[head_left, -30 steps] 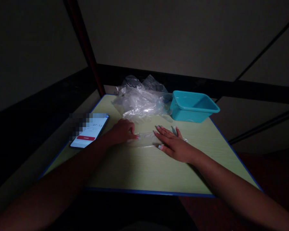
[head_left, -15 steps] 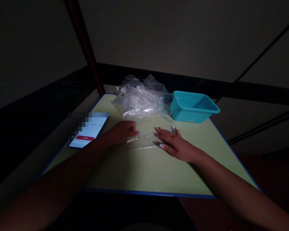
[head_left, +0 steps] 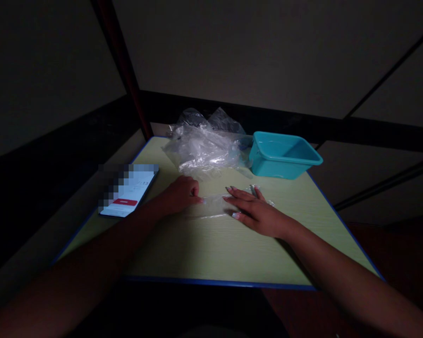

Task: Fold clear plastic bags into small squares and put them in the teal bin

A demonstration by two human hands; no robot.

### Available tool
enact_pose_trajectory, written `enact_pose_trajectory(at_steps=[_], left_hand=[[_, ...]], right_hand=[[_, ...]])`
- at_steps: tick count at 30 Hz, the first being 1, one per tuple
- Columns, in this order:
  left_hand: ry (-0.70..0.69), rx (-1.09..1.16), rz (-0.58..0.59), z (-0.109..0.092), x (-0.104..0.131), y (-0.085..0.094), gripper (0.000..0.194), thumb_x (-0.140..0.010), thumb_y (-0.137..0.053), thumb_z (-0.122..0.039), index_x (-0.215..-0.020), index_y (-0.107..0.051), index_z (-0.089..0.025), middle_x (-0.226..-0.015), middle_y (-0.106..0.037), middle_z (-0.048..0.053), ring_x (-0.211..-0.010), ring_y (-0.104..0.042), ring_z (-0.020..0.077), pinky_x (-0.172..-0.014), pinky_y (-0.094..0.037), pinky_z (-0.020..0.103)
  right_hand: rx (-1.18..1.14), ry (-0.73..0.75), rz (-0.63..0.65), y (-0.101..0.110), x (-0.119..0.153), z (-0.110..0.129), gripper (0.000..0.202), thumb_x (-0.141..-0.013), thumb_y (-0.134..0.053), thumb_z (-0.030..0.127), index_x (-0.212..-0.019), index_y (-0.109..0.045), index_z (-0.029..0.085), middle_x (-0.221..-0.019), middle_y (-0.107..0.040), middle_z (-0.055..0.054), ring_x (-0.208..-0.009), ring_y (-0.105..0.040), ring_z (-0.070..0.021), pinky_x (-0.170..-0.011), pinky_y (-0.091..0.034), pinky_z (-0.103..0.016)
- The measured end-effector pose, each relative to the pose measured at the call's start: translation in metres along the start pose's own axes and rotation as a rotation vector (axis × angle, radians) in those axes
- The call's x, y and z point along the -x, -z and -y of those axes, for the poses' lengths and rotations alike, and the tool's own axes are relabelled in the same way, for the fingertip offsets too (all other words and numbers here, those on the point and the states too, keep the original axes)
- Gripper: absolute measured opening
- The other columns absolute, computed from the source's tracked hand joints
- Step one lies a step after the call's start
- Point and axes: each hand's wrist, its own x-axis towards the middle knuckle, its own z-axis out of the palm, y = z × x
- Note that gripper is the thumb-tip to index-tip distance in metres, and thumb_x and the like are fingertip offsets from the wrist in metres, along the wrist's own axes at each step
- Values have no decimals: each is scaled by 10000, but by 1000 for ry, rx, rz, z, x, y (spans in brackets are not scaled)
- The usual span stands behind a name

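Note:
A clear plastic bag (head_left: 213,206) lies flat across the middle of the pale green table (head_left: 225,253). At its left end, my left hand (head_left: 181,193) is closed, with the thumb and curled fingers on the bag's edge. My right hand (head_left: 255,213) rests palm down on the bag's right part, its fingers spread and pointing left. A crumpled bit of the bag shows beyond the right fingertips. Behind both hands sits a loose heap of clear plastic bags (head_left: 207,148).
At the back right stands a turquoise plastic bin (head_left: 282,166), beside the heap. A lit phone (head_left: 130,195) lies near the left edge, close to my left forearm. Dark walls rise behind the table and at its left.
My left thumb has shifted slightly down at the bag's left end. My right hand has hardly moved; the heap and bin are as before.

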Motion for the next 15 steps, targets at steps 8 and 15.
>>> enact_pose_trajectory(at_steps=[8, 15], left_hand=[[27, 0, -18, -1, 1, 4, 222, -698, -688, -330, -691, -511, -196, -780, -596, 26, -797, -551, 215, -690, -402, 300], [127, -147, -157, -2, 2, 8, 244, -741, -646, -409, -838, -595, -190, -1004, -604, 91, -1052, -495, 314, -870, -413, 399]], right_hand=[[15, 17, -7, 2, 2, 1, 448, -960, -459, 339, -1396, -463, 238, -1525, -341, -165, -1400, -310, -334, -1045, -52, -739], [-27, 121, -316, 5, -9, -6, 269, -959, -446, 287, -1110, -637, 171, -1055, -672, -126, -1035, -584, -258, -917, -422, -465]])
